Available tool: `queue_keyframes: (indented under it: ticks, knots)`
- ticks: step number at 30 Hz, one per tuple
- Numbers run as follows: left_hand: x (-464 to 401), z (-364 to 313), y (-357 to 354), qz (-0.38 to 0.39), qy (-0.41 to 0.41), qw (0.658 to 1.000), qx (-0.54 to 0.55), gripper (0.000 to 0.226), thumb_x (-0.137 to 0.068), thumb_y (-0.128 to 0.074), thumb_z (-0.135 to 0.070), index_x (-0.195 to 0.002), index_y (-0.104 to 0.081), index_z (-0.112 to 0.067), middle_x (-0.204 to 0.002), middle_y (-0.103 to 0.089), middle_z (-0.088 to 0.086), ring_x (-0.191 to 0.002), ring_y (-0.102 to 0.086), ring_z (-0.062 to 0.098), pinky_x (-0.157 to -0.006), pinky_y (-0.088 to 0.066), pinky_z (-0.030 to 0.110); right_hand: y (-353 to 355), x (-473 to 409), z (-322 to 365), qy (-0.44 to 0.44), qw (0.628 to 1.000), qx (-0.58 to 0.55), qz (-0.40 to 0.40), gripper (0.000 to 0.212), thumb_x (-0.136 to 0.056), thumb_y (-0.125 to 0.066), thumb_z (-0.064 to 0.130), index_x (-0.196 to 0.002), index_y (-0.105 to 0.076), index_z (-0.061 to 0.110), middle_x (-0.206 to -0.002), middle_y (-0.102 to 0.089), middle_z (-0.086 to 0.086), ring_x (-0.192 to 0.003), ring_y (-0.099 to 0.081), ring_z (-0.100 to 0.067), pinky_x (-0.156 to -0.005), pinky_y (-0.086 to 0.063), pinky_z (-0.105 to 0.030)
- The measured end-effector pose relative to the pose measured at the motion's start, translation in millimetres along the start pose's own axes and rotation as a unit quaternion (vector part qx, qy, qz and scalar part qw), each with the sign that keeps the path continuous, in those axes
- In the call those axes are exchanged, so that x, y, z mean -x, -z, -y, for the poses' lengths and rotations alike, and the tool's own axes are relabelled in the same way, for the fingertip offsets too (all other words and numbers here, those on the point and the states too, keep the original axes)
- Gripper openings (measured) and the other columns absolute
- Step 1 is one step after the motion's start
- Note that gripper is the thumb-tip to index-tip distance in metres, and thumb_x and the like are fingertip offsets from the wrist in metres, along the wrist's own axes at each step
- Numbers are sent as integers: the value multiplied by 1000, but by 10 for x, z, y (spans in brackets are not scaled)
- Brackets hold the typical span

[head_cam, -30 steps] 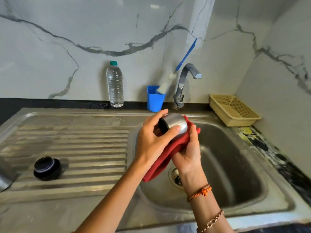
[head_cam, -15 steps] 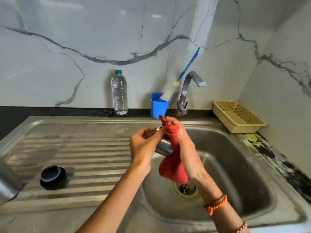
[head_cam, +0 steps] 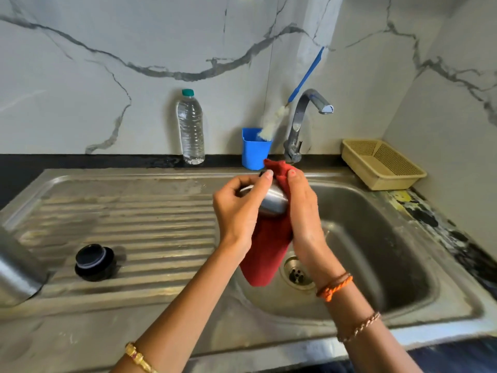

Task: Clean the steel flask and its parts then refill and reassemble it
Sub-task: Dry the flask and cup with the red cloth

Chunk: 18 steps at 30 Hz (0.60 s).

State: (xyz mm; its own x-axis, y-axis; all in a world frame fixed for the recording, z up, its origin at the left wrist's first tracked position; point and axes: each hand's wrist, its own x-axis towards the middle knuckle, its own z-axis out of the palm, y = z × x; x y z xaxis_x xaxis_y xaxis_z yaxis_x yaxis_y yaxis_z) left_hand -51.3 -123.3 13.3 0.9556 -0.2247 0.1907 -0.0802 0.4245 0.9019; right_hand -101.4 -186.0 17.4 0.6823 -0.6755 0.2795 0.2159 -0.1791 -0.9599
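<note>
Over the left edge of the sink basin (head_cam: 376, 265) my left hand (head_cam: 239, 208) grips a small steel flask cup (head_cam: 274, 201), tilted on its side. My right hand (head_cam: 304, 211) presses a red cloth (head_cam: 269, 251) against the cup's far side; the cloth sticks up above my fingers and hangs down below them. A black flask stopper (head_cam: 95, 262) stands on the ribbed drainboard (head_cam: 150, 232). The steel flask body (head_cam: 16, 273) shows partly at the far left edge.
A clear water bottle (head_cam: 190, 127) with a green cap stands at the back wall. A blue cup (head_cam: 254, 148) holds a blue-handled bottle brush (head_cam: 271, 122) beside the tap (head_cam: 304, 122). A beige plastic basket (head_cam: 382, 164) sits back right.
The cup has turned in my left hand and the cloth has shifted from under the cup to its far side, now hanging lower. Both hands stay over the sink's left edge.
</note>
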Motion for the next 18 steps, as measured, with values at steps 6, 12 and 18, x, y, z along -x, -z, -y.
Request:
queue_keyframes:
  ticks: [6,12,18]
  knots:
    - [3,96,99,-25,45,999,6,24,-79,-71,-19,-57,-61,-17,-56,-64,-4,-57,-59,8,-61,-49,25,-275,438,-340,191,968,163,-29,45,-92,-36,37,-133,-44,19,-144,-31,3,-134,-28,-1,-113,-26,-29]
    - [-26,-19,106,48,-62,997,-13,20,-66,-75,-30,-51,-63,-24,-65,-65,-11,-67,-58,4,-69,-47,20,-91,-85,81,-146,981,-128,26,25,-76,-52,37,-85,-66,18,-86,-66,-4,-83,-61,-19,-79,-48,-36]
    - [-46,-42,78,85,-194,973,-92,12,-77,-63,-32,-82,-69,-22,-87,-69,-9,-85,-62,-4,-81,-45,14,-180,29,-1,-121,949,-270,-104,44,-74,-55,36,-105,-65,6,-102,-66,-15,-95,-62,-29,-94,-46,-48]
